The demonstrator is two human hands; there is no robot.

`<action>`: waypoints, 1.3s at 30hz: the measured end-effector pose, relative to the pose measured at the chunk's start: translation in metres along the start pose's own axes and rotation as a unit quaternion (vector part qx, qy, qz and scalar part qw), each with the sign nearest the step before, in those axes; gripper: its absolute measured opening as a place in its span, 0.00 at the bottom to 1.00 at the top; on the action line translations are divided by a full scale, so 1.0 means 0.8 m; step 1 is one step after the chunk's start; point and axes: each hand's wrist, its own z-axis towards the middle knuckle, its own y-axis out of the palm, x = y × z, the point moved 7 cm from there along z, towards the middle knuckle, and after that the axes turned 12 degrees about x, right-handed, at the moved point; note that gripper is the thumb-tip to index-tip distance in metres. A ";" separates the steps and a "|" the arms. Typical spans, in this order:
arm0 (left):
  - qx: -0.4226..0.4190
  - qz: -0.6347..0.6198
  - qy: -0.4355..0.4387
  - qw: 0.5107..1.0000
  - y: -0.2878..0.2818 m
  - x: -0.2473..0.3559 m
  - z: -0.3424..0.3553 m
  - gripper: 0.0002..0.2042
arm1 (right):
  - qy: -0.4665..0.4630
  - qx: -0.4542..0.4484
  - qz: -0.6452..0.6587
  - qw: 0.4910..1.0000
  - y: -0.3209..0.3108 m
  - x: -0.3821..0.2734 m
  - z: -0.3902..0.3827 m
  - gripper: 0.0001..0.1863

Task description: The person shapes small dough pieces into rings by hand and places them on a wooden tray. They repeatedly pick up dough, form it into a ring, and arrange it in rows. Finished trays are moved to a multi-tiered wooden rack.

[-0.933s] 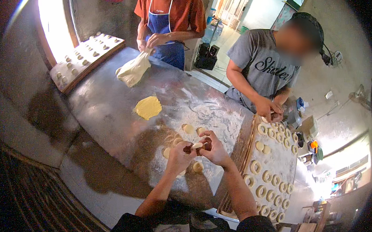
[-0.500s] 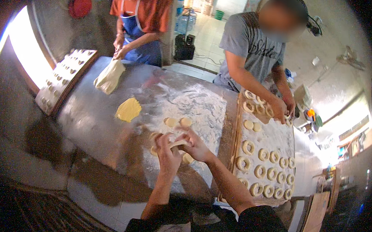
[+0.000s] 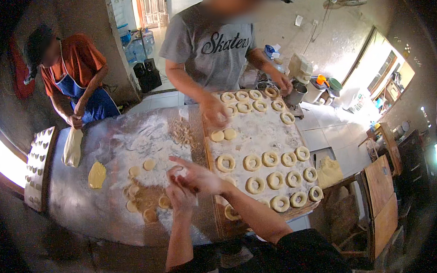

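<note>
Over the floured part of the table my left hand [image 3: 181, 195] and my right hand [image 3: 203, 179] are close together, the right one crossing above. Between them is a small pale piece of dough [image 3: 180, 171], mostly covered by fingers; its shape is blurred. My left fingers are curled round it. The right hand is smeared by motion, with one finger sticking out. Left of my hands lie several flat dough rounds [image 3: 149, 164]. To the right is a floured tray [image 3: 257, 139] with rows of dough rings [image 3: 255, 185] and two dough rounds [image 3: 229, 133].
Across the tray, a co-worker in a grey shirt [image 3: 215, 53] has a blurred hand [image 3: 215, 112] over its left edge. Farther left, another person in a blue apron [image 3: 97, 105] holds a big lump of dough [image 3: 73, 147]. A yellow slab [image 3: 97, 175] lies nearby; another tray [image 3: 34, 196] stands left.
My view has swung to the right. My hands have turned the dough, and my right hand now crosses over the left. The co-worker's hand has moved from the far rings to the tray's left side.
</note>
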 end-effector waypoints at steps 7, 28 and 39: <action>-0.078 -0.184 -0.156 0.967 0.146 0.043 -0.023 0.07 | 0.100 0.065 0.169 0.978 -0.152 -0.022 -0.040 0.29; -0.262 0.138 -0.053 0.954 0.427 0.085 -0.024 0.19 | 0.185 0.273 -0.085 0.940 -0.433 0.060 0.011 0.32; -0.432 0.328 0.086 0.836 0.407 0.048 -0.041 0.44 | 0.216 0.204 -0.552 0.779 -0.437 0.074 -0.016 0.53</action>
